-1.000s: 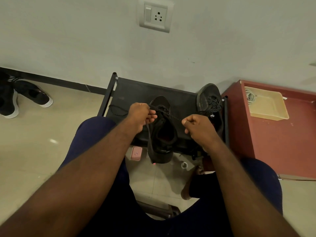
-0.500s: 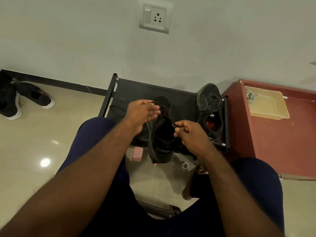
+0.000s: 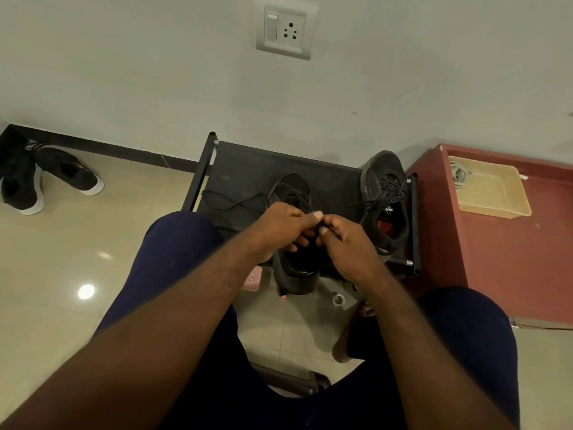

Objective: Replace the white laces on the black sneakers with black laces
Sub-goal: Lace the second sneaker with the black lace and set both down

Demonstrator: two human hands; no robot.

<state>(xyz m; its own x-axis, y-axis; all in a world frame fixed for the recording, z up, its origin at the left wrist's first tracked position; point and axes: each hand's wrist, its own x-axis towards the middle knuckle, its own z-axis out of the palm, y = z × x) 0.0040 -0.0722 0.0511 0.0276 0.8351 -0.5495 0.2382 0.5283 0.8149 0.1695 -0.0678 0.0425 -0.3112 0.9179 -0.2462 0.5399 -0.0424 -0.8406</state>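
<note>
The step in hand is judged to be the threading, or tying off, of the black lace (image 3: 229, 203) on the middle sneaker (image 3: 293, 188), which stands on a low black rack (image 3: 248, 169) with its toe towards the far wall. The left hand (image 3: 283, 226) and the right hand (image 3: 345, 242) are brought together over the sneaker's opening, fingertips touching. Both are curled, and the lace appears to be pinched between them, though the strand there is too dark and thin to be made out. One loose run of the lace is seen trailing left across the rack.

A second sneaker (image 3: 384, 193), at the rack's right end, is already threaded with a dark lace whose ends lie loose. No white lace is seen on either shoe, so the task is judged well along. For the next move, a fine grip on the lace tip and even tension on both sides would be called for.

The rack is set against a pale wall, below a socket plate (image 3: 285, 29). A red cabinet (image 3: 511, 259) stands to the right and bears a beige tray (image 3: 496, 209) with a coiled cable (image 3: 459, 175) in it. On the tiled floor (image 3: 62, 259), another pair of shoes (image 3: 68, 176) lies at the far left. A pink object (image 3: 252, 279) and a small ring (image 3: 339, 300) lie near the rack's foot.
</note>
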